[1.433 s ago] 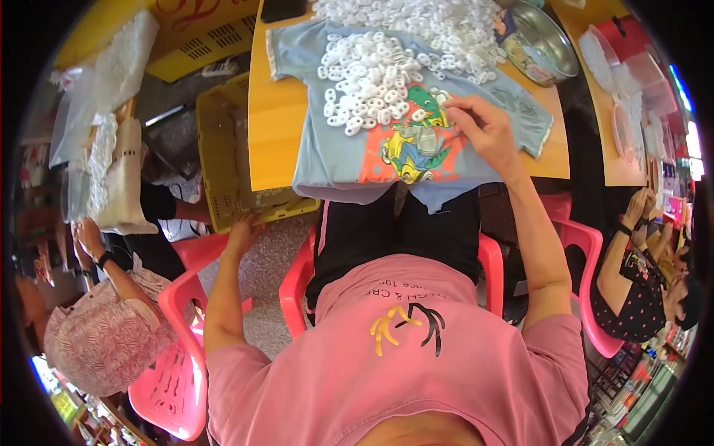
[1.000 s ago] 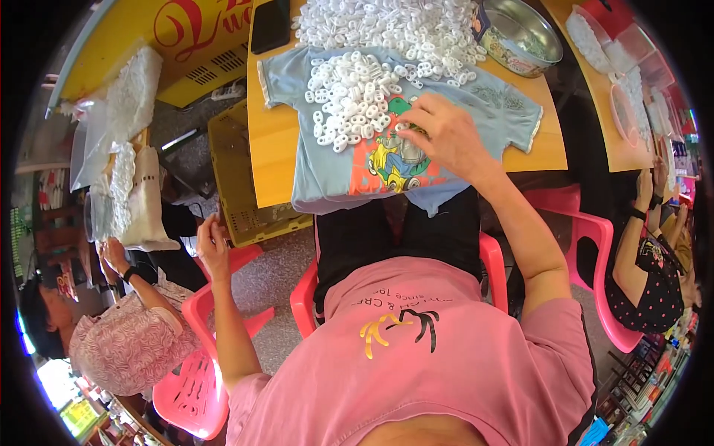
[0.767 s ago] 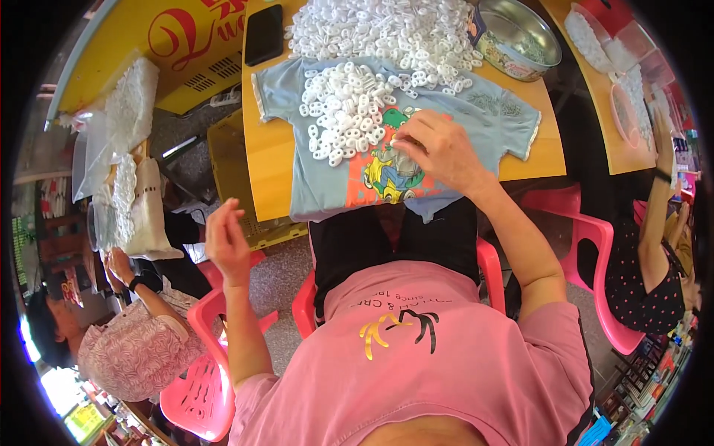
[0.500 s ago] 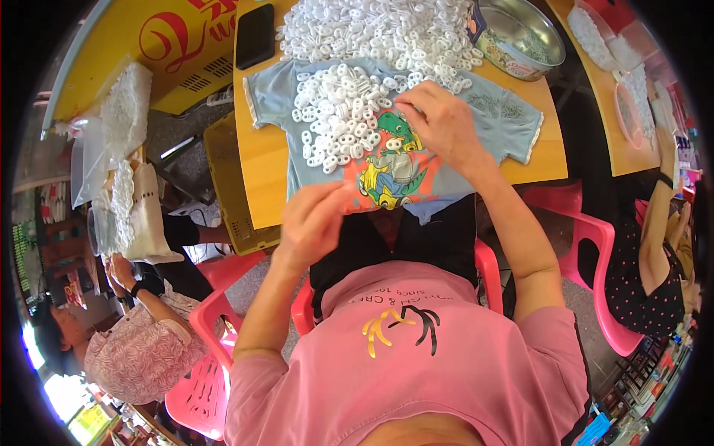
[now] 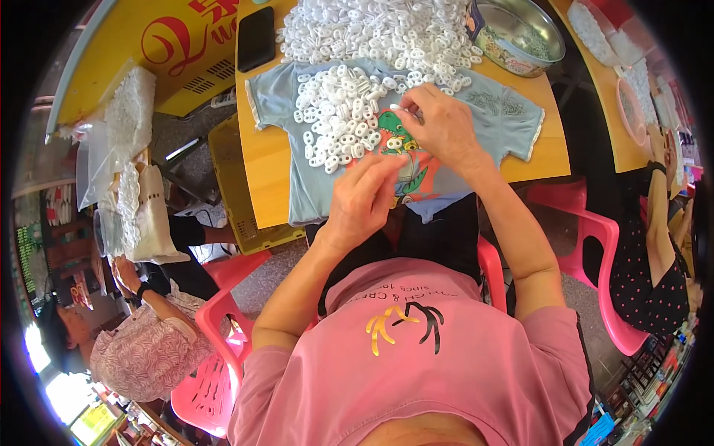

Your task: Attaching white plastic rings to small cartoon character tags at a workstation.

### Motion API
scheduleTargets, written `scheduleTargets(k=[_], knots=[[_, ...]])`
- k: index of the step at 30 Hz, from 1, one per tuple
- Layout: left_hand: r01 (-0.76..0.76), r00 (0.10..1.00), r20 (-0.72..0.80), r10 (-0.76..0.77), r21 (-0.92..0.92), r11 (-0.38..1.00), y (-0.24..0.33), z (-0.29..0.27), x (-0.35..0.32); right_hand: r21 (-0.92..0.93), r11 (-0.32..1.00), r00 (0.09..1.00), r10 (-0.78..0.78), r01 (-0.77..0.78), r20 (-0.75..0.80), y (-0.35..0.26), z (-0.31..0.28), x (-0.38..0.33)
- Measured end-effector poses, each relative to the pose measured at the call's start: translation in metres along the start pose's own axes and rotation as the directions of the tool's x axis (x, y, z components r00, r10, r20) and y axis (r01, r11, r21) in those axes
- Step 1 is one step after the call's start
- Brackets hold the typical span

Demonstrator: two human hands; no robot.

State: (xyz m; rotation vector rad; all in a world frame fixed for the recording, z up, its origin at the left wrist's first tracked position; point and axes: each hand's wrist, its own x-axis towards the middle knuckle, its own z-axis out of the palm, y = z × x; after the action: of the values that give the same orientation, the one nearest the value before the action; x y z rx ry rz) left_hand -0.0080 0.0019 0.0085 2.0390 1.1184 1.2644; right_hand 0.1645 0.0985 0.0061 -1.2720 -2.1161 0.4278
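A light blue child's T-shirt with a dinosaur print is spread on the table. On it lies a pile of small white plastic pieces with two holes; one loose piece rests on the print. My right hand is over the print, thumb and fingers pinched; a small white spot shows at the tips, but what they hold is unclear. My left hand is at the print's lower left, fingers closed together, their contents hidden. Thin metal pins lie on the shirt's right side.
A larger heap of white pieces covers the table's far side. A black phone lies far left, and a round tin with metal pins stands far right. People sit at both sides; a yellow crate stands left.
My left hand has moved right and slightly up, closer to my right hand. My right hand stays over the print, with its fingers slightly shifted.
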Motion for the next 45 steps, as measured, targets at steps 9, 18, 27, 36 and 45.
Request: scheduleTargets(k=[9,18,27,36,45], knots=[[0.053,0.998,-0.030,-0.055,-0.068,0.996,-0.009,0.022,0.014,0.090,0.993,0.990,0.092,-0.082,-0.110,0.018,-0.010,-0.007],[0.277,0.960,0.040,-0.276,-0.259,0.925,-0.017,0.027,0.011,-0.155,0.982,0.991,0.091,-0.106,-0.102,0.010,0.003,0.001],[0.350,0.931,0.041,-0.363,-0.383,0.855,-0.020,0.026,0.011,0.035,0.997,0.993,0.068,-0.065,-0.093,0.009,-0.001,0.000],[0.384,0.900,0.056,-0.433,-0.576,0.722,-0.018,0.026,0.010,0.788,0.456,0.905,0.295,-0.414,0.306,-0.018,-0.023,-0.043],[0.479,0.858,0.156,-0.489,-0.585,0.654,0.009,0.019,0.012,0.810,0.373,0.880,0.336,-0.452,0.337,-0.029,-0.037,-0.070]])
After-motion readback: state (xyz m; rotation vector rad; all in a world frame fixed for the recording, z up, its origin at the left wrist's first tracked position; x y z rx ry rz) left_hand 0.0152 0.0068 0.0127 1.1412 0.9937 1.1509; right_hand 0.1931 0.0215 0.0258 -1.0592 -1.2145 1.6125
